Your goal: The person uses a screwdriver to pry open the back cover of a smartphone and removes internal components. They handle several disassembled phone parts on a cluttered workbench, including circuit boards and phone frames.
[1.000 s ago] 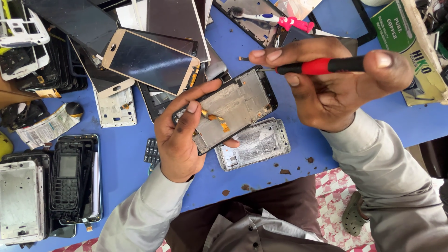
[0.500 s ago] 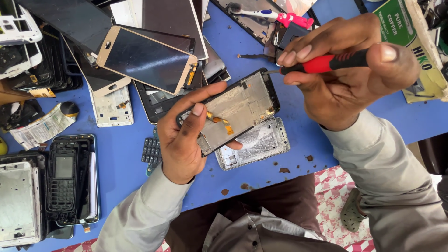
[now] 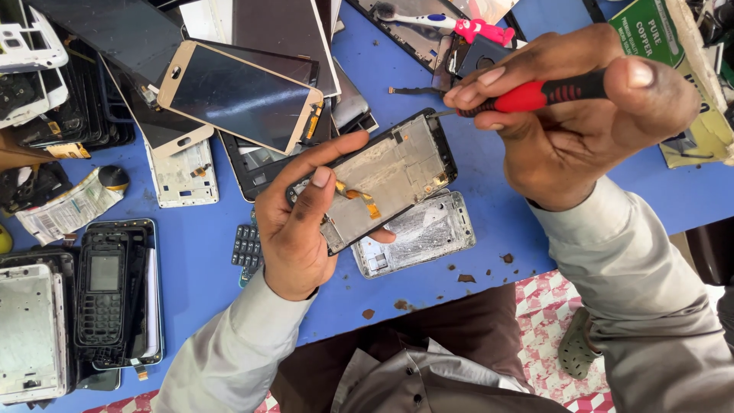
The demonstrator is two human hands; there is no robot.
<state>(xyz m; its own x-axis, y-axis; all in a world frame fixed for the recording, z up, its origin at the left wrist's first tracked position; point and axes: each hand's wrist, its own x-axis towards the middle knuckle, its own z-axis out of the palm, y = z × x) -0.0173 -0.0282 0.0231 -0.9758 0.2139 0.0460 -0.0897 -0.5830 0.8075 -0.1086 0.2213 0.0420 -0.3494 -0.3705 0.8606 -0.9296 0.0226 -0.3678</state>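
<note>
My left hand [image 3: 298, 222] grips an opened phone frame [image 3: 386, 176], its grey inner side up with a small orange flex cable showing. My right hand [image 3: 573, 115] holds a red-and-black handled screwdriver [image 3: 535, 93]; its thin tip touches the frame's upper right corner. Under the held frame a silver phone chassis [image 3: 420, 233] lies on the blue table [image 3: 206, 252]. A small dark keypad [image 3: 246, 246] rests on the table just left of my left wrist.
A gold-edged screen [image 3: 237, 95] and several dark screens are piled at the upper left. A black keypad phone body [image 3: 115, 291] and a white frame [image 3: 30, 329] lie at the left. A green box [image 3: 673, 53] sits at the upper right. Small brown crumbs dot the table's near edge.
My right hand has brought the screwdriver down and left, so its tip now meets the frame's corner. My left hand keeps the frame in nearly the same place.
</note>
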